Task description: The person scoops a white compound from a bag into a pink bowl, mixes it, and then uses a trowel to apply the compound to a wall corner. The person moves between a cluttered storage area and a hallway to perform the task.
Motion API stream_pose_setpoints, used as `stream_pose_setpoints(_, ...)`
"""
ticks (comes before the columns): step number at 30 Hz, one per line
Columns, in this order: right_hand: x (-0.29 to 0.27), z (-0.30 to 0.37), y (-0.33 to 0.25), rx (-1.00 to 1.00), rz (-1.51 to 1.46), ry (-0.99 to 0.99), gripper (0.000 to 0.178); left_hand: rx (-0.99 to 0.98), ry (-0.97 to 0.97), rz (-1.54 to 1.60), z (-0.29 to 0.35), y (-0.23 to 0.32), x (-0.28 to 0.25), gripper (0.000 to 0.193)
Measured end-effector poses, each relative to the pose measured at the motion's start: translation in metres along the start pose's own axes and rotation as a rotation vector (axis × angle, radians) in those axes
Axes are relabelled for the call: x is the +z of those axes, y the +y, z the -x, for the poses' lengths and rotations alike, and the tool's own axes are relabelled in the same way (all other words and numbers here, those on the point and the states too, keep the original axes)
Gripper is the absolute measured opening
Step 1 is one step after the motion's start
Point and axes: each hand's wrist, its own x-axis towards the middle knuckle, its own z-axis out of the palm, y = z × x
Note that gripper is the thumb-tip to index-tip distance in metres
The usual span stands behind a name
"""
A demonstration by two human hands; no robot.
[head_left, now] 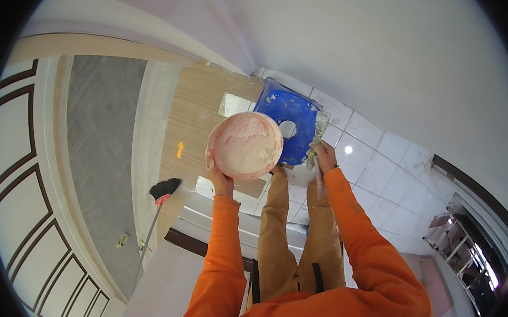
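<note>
My left hand (221, 182) grips the rim of a round pinkish bowl (245, 146) from its near side. Pale, powdery or pasty material coats the inside of the bowl and lies thickest at its right. In my right hand (325, 157) is a plaster-crusted putty knife (320, 127), its wide blade pointing away from me; the fingers are closed on its handle, which is partly hidden. Below both hands stands a blue plastic stool (303, 118) with a round hole in its seat and white splashes on it. The bowl hides part of the stool's left side.
A white wall (388, 62) rises beyond the stool. White floor tiles (375, 177) lie to the right, wood-look flooring (193, 108) to the left. A broom (164, 191) leans at the left. A metal rack (461, 241) stands at the far right beside an opening.
</note>
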Motion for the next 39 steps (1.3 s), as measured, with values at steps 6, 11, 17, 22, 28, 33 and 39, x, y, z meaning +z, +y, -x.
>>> stream_pose_setpoints(6, -0.028, 0.046, -0.005, 0.121, -0.154, -0.036, 0.024, -0.020, -0.021, -0.022, -0.034, -0.033, 0.035, 0.046)
stream_pose_setpoints(11, -0.014, 0.075, -0.020, 0.037, -0.162, -0.034, 0.025, 0.036, -0.040, -0.201, -0.055, -0.059, 0.044, 0.058)
stream_pose_setpoints(17, 0.005, 0.086, -0.015, 0.019, -0.127, -0.027, 0.028, 0.071, 0.075, -0.235, -0.035, -0.068, 0.051, 0.059)
stream_pose_setpoints(22, 0.013, 0.076, -0.016, -0.040, -0.189, -0.017, 0.026, 0.104, 0.069, -0.097, -0.033, -0.075, 0.033, 0.045)
stream_pose_setpoints(28, 0.005, 0.055, -0.026, -0.099, -0.222, -0.020, 0.023, 0.058, 0.110, -0.141, -0.049, -0.076, 0.033, 0.047)
stream_pose_setpoints(33, 0.005, 0.050, -0.046, -0.118, -0.246, -0.040, 0.023, 0.082, 0.143, -0.223, -0.039, -0.053, 0.055, 0.057)
stream_pose_setpoints(39, 0.021, 0.058, -0.069, 0.019, -0.597, 0.192, 0.025, 0.266, 0.040, -0.483, 0.063, -0.041, 0.070, 0.056)
